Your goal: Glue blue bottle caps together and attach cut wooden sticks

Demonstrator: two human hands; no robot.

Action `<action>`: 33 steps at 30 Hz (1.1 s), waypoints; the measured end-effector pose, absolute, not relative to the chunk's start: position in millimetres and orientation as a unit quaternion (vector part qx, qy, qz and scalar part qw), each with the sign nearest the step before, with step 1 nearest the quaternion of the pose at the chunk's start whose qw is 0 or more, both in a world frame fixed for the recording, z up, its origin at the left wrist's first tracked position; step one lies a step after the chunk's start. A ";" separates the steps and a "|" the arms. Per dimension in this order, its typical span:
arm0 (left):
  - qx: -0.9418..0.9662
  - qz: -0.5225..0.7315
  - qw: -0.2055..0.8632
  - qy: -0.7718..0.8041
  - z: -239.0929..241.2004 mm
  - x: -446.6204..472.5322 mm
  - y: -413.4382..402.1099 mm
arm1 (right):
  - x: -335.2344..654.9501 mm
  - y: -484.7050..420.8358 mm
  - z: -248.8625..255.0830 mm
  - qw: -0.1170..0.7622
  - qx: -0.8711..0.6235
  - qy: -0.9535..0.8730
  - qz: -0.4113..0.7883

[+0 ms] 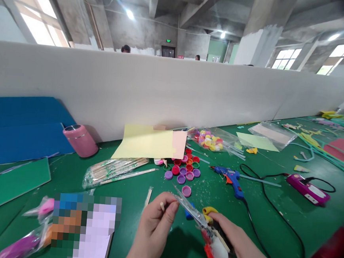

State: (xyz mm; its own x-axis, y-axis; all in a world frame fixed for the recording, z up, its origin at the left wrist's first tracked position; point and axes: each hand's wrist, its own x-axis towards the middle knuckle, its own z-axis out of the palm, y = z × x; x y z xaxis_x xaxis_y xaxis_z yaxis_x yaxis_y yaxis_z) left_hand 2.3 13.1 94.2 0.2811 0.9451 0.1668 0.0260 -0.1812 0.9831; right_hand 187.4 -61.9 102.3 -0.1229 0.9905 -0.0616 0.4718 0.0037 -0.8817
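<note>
My left hand (156, 225) is raised in front of me, thumb and fingertips pinched. A short pale wooden stick (162, 206) pokes out between its fingers. My right hand (237, 237) grips scissors (190, 208) with red on the handle; the blades point up and left, their tips close to my left fingertips. A yellow part (209, 211) and a whitish rounded piece (219, 250) show in or beside the right grip, and I cannot tell whether they belong to the scissors. Below the blades lies a small blue piece (189, 212), partly covered.
Coloured bottle caps (186, 191) lie ahead, near bagged wooden sticks (118, 170) and a yellow sheet (147, 141). A blue glue gun (230, 179) trails a cord at right, by a purple power strip (307, 189). A pink cup (80, 141) and a phone (95, 234) sit left.
</note>
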 end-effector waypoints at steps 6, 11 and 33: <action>0.637 0.444 0.512 0.367 92.8 -0.1 10.8 | 183.5 -59.1 109.3 0.325 -0.550 -0.677 0.366; 0.638 0.445 0.522 0.351 91.0 -1.8 8.7 | 183.8 -58.5 106.7 0.298 -0.570 -0.685 0.342; 0.578 0.407 0.592 0.386 93.9 8.0 10.6 | 183.2 -52.2 88.9 0.377 -0.559 -0.567 0.473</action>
